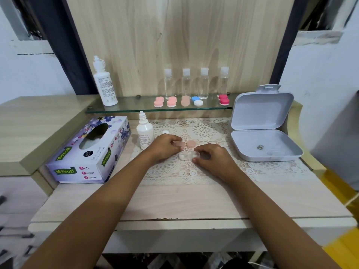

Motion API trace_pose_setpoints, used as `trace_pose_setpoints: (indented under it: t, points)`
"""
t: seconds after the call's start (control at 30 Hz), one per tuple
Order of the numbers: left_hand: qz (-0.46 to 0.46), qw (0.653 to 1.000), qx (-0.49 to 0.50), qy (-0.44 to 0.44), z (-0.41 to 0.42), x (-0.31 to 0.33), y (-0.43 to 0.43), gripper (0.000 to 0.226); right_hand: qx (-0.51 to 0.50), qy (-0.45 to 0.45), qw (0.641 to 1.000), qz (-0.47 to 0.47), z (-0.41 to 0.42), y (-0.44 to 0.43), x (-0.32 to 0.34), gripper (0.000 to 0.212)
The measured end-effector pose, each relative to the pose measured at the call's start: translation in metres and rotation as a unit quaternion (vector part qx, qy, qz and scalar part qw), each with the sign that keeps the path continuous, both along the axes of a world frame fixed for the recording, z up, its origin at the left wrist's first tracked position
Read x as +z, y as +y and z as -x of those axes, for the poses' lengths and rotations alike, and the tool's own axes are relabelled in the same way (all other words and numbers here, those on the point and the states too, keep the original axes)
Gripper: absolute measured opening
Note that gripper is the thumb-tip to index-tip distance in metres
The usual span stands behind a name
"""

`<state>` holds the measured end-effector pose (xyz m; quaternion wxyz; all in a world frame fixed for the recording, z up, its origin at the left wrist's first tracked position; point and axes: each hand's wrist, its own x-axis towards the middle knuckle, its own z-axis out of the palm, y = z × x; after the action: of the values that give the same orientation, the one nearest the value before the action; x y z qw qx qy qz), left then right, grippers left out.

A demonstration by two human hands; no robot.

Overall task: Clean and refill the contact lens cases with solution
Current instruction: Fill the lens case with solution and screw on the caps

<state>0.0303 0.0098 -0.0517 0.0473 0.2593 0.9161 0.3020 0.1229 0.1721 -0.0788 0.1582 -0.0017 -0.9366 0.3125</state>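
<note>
A clear contact lens case (186,155) lies on the lace mat at the middle of the desk. My right hand (212,156) pinches its right cup. My left hand (165,146) pinches a peach lid (179,145) just above the case. A second peach lid (190,144) lies loose beside it. A small white solution bottle (144,133) stands uncapped to the left, and its white cap (165,132) lies on the mat behind my left hand.
A tissue box (91,150) sits at the left. An open grey box (262,129) stands at the right. The glass shelf (136,106) holds a tall white bottle (104,82), several clear bottles (204,83) and several coloured lens cases (172,101).
</note>
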Motion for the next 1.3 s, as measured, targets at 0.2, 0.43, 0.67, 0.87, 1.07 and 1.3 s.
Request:
trace_pose_setpoints:
  t: [0.2,0.43,0.67,0.87,1.07,1.3]
  points:
    - [-0.047,0.999,0.012,0.002,-0.002,-0.004,-0.003,0.025,-0.002,0.003,1.0,0.0,0.0,0.0,0.0,0.034]
    - [-0.102,0.994,-0.009,0.037,-0.027,-0.008,-0.012,0.019,0.0,0.005,1.0,0.004,0.002,0.001,-0.002,0.034]
    - [-0.082,0.991,-0.05,0.09,-0.033,-0.018,-0.015,0.024,0.001,0.006,1.0,0.01,0.002,0.002,-0.004,0.033]
    - [-0.087,0.99,-0.056,0.095,-0.034,-0.023,-0.014,0.023,0.005,0.006,1.0,0.008,0.003,0.002,-0.004,0.031]
    - [-0.091,0.986,-0.068,0.121,-0.036,-0.027,-0.014,0.025,0.009,0.017,1.0,0.016,0.003,0.002,-0.005,0.027]
    - [-0.074,0.984,-0.081,0.137,-0.037,-0.029,-0.013,0.035,0.013,0.022,0.999,0.022,0.004,0.003,-0.006,0.028]
